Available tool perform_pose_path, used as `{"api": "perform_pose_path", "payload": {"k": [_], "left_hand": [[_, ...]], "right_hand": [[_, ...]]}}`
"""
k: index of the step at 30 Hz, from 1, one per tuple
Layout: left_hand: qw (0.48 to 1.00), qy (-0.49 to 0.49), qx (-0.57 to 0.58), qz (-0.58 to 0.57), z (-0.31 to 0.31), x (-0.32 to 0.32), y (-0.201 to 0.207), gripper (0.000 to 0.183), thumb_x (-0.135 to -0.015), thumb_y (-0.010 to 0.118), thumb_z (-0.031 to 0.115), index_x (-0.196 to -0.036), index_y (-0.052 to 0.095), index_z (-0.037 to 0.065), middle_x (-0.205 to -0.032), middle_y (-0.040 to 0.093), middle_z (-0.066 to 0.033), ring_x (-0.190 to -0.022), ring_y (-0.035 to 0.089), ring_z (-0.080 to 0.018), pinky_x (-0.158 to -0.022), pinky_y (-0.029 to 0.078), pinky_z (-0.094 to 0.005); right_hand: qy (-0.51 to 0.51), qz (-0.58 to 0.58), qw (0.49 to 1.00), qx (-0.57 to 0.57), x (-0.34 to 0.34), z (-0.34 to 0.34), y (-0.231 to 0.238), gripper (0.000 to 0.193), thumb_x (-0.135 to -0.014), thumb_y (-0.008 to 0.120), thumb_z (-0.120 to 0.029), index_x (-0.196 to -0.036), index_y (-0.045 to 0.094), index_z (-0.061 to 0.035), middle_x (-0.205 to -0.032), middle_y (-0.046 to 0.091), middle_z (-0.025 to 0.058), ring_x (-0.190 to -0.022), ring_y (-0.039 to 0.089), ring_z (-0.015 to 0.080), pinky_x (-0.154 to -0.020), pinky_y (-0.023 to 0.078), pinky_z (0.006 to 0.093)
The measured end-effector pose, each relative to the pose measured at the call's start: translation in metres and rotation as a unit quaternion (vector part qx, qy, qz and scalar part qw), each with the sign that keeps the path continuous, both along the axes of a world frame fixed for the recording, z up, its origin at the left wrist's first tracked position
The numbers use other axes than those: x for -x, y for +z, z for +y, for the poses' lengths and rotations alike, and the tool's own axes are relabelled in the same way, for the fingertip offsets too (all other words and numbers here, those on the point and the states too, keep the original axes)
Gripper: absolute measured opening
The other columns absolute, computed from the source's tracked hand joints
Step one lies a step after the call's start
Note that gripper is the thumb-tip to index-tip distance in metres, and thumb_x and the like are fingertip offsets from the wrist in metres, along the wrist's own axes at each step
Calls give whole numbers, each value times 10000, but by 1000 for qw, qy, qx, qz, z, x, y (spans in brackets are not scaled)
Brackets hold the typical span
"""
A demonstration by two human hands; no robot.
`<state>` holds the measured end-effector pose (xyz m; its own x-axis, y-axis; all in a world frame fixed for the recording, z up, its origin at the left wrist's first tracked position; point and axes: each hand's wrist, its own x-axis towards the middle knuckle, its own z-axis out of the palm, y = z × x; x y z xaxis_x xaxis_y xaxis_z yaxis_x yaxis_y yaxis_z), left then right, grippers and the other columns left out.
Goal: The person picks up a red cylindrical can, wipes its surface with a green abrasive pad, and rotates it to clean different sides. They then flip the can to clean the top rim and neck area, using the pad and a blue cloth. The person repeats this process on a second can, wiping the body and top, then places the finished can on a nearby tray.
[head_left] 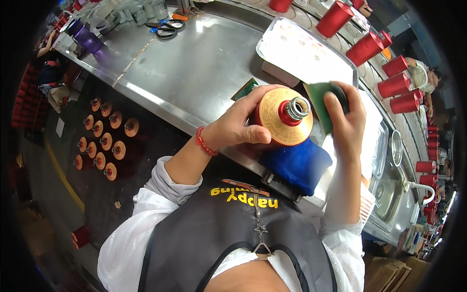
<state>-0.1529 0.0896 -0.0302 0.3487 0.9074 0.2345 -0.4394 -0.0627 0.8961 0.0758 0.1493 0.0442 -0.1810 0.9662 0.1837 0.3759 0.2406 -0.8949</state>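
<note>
My left hand (pixel 237 121) is wrapped round a red bottle (pixel 273 116) with a gold patterned shoulder, a red collar and an open, shiny threaded neck. The neck tilts up and to the right. In my right hand (pixel 351 117) is a flat green pad or scraper (pixel 318 100), pinched between thumb and fingers just right of the bottle; its exact kind is unclear. Below the bottle lies a blue cloth-like cushion (pixel 299 165) at the bench edge. Another green piece (pixel 245 89) shows behind my left hand.
A white tray (pixel 301 46) with small printed pieces lies on the metal bench (pixel 209 58). Black scissors (pixel 167 30) and a purple bottle (pixel 85 36) are at far left. Several gold-shouldered bottles (pixel 104 141) stand lower left. Red bottles (pixel 334 19) line a conveyor at right, near a sink (pixel 387 197).
</note>
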Motion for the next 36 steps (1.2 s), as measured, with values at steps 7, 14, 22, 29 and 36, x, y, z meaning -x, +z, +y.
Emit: {"api": "perform_pose_path", "payload": {"k": [7, 14, 22, 29, 36], "left_hand": [[990, 94, -68, 82, -8, -4, 3, 1032, -757, 889, 345, -1523, 261, 54, -1453, 437, -119, -1354, 442, -231, -1146, 348, -370], [926, 288, -129, 209, -13, -25, -17, 1028, -680, 913, 391, -1439, 326, 21, -1346, 474, -181, -1229, 493, -335, -1067, 395, -423], [839, 419, -190, 291, -9, -33, -23, 1018, -670, 913, 412, -1398, 332, 2, -1312, 477, -198, -1194, 497, -344, -1024, 417, -441], [886, 360, -201, 213, -2, -24, -23, 1017, -649, 946, 351, -1380, 326, 12, -1286, 518, -179, -1154, 574, -290, -993, 474, -402], [886, 344, -240, 200, -4, -19, -33, 1048, -647, 946, 377, -1380, 315, -28, -1291, 521, -198, -1171, 576, -304, -1010, 465, -408]], "right_hand": [[257, -34, 907, -332, -7, -30, 13, 332, -661, 801, -8, -948, 638, -40, -889, 662, 117, -767, 566, 242, -682, 440, 359], [274, -78, 892, -352, 16, -32, 27, 267, -629, 764, -89, -889, 700, -77, -875, 664, 53, -728, 556, 225, -740, 401, 392], [221, -155, 872, -408, 32, -32, 16, 241, -647, 744, -116, -887, 721, -104, -897, 649, 14, -743, 558, 195, -768, 394, 392], [61, 70, 992, 81, 3, -23, 5, 195, -858, 763, -125, -938, 637, 2, -863, 663, 41, -791, 603, 95, -696, 470, 231], [171, 27, 981, 90, 8, 32, -6, 267, -871, 763, -237, -970, 669, -8, -835, 640, 11, -798, 583, 95, -718, 478, 254]]}}
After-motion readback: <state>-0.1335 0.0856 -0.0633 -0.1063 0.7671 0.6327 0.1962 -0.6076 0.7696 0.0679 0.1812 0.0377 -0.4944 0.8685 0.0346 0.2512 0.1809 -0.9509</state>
